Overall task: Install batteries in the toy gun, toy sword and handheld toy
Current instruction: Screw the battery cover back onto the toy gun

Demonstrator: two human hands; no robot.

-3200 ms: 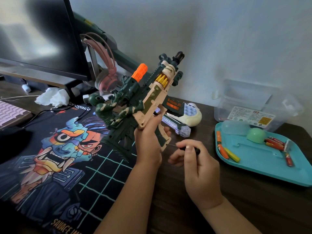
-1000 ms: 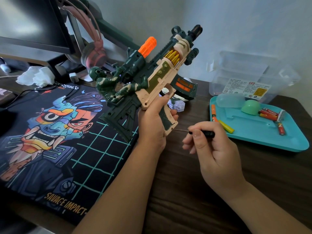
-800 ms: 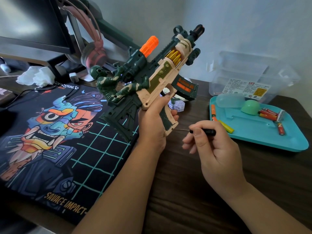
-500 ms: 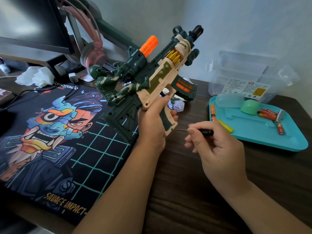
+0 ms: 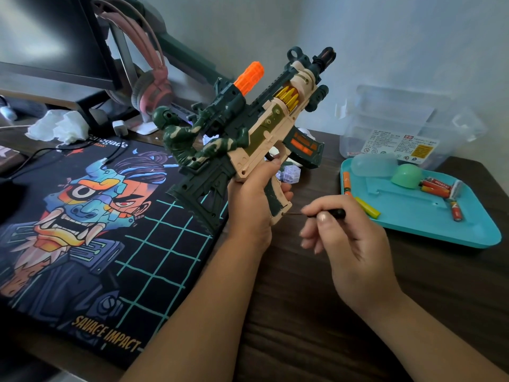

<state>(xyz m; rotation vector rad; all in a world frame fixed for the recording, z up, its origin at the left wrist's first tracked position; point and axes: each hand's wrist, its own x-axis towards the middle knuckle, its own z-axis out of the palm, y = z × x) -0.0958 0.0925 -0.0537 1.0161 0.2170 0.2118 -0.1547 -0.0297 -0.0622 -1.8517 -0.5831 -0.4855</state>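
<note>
Nearest the camera, over the dark wooden table [image 5: 303,326], the left grip [image 5: 253,199] is wrapped round the handle of the toy gun [image 5: 248,128], holding it tilted above a printed mouse mat [image 5: 96,216]. Just beside it, the right grip [image 5: 349,238] pinches a small screwdriver [image 5: 330,213], tip at the handle's base. Farther right, a teal tray [image 5: 413,213] holds loose batteries [image 5: 435,187], and a clear plastic box [image 5: 399,125] stands behind it. Pink headphones [image 5: 154,86], a crumpled tissue [image 5: 57,128] and a monitor [image 5: 55,37] sit by the pale wall.
</note>
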